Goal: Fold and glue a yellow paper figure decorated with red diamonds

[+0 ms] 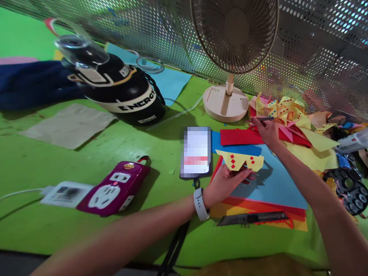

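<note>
My left hand [230,182] pinches a yellow paper cut-out [240,160] with red diamond shapes on it, held above a stack of coloured paper. Farther right, my right hand [267,132] is closed around a slim grey tool [266,119], whose kind I cannot make out. Beneath that hand lie a red paper strip [237,137] and more red paper. A blue paper strip [244,148] shows behind the cut-out. Light blue paper [276,180] tops the stack, and a utility knife [253,218] rests across its near edge.
A phone [197,151] lies left of the paper. Behind stands a fan [225,103], with a heap of yellow paper pieces [287,111] beside it. A large black bottle [123,92], a purple power socket block [115,188] and a grey cloth [70,124] occupy the left side.
</note>
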### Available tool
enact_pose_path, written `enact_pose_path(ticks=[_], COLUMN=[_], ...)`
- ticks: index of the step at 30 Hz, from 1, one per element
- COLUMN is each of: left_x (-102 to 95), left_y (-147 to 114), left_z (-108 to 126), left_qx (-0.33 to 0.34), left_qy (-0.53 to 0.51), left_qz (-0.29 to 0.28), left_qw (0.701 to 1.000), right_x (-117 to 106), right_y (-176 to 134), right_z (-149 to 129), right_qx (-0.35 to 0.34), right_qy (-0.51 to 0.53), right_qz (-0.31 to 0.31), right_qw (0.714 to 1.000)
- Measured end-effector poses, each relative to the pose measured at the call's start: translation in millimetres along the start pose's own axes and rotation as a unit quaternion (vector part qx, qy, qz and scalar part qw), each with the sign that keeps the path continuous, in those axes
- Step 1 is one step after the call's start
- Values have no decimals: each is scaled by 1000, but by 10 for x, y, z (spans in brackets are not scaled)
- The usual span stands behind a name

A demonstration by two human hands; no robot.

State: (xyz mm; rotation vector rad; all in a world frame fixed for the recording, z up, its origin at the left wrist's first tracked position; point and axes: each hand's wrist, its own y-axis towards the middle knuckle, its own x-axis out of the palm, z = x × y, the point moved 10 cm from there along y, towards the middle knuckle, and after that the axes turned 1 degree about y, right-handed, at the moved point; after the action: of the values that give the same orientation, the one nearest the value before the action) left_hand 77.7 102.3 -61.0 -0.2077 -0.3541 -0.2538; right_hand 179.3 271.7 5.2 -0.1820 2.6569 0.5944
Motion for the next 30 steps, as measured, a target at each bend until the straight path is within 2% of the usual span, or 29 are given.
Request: enact_pose_path(ticks=[5,10,12,15,19,30], left_x=[-11,-38,-53,-68,-87,-83], left_y=[-2,-6,-9,-18,-37,-54], left_z=[-22,-23,-20,4,37,69], left_qx=[-4,-5,-5,3,8,7], left_qy=[1,7,14,23,40,64], left_qz=[2,17,21,22,27,27], left_qw=[1000,1000,1000,1000,999,998], right_x=[-293,-687,-712,-625,-510,-415], right_y=[-184,-786,-1088,-1471,-1685,-1725], right_z=[-377,-1046,-1306,-1549,-1583,-1610], right_qx=[-34,-114,-170,-254,-290,-316], right_qy=[-12,-137,-173,-192,-197,-194], right_qz=[22,61,52,21,0,-20], right_qw=[999,982,969,948,936,929])
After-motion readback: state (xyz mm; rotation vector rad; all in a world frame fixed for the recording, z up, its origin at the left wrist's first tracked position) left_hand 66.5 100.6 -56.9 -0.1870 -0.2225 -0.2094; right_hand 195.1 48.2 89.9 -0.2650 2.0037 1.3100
